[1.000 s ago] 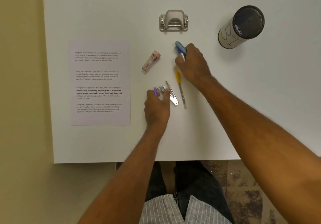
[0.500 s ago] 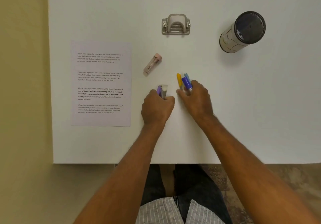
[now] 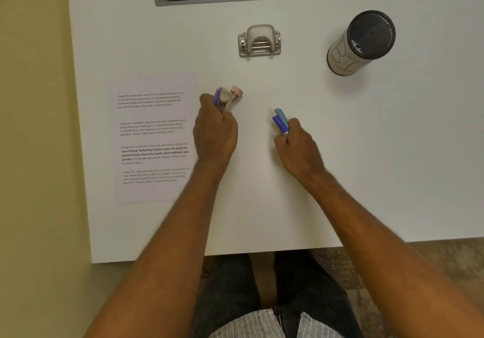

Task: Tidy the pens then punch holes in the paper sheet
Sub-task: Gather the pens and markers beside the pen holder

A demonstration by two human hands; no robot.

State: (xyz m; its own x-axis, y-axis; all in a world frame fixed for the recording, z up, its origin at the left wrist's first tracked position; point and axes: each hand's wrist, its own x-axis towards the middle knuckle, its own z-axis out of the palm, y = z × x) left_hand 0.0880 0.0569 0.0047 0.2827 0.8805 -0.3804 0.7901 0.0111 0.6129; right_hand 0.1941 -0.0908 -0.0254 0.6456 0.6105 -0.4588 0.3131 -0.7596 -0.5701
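Pens (image 3: 280, 124) fill my right hand (image 3: 297, 151); my left hand (image 3: 214, 130) grips more and reaches the pink-capped pen (image 3: 235, 94), so all go together into the far-right cup (image 3: 360, 41).

Left hand (image 3: 215, 130) moved to pink pen (image 3: 236, 92), seemingly gripping it.

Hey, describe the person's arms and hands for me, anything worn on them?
Both forearms are bare to the frame edge: no sleeves, watch, bracelets or gloves. No rings show on the left hand or right hand. Fine hair shows along the right wrist.
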